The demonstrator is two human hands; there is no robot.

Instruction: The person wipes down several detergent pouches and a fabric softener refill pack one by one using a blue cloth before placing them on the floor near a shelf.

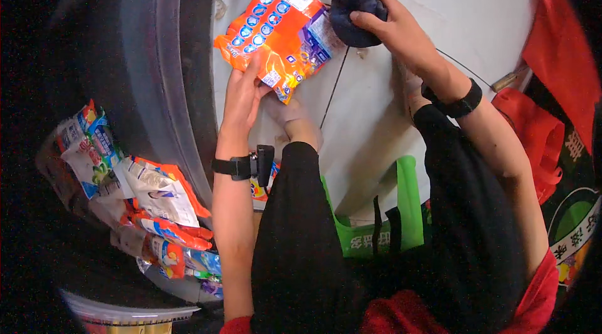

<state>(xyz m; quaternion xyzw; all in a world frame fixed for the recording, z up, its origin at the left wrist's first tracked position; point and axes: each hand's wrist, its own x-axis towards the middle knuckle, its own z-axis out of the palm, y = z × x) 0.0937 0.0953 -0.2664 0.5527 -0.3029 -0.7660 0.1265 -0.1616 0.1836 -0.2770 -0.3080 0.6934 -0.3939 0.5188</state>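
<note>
An orange plastic detergent bag point(277, 28) with blue round pictures and a barcode lies tilted over the white tiled floor. My left hand point(244, 94) grips its lower edge, thumb on top and fingers underneath. To the right of the bag, my right hand point(400, 28) holds a crumpled dark grey cloth point(355, 9) between thumb and fingers, close to the bag's right side. Both wrists wear black straps, the left one with a small black device on it.
Several detergent bags point(162, 193) are stacked at left, beside a dark curved edge point(174, 75). A green plastic stool point(409, 202) is beneath me. Red fabric bags point(536, 136) lie at right, and a clear plastic container point(136, 313) stands at lower left.
</note>
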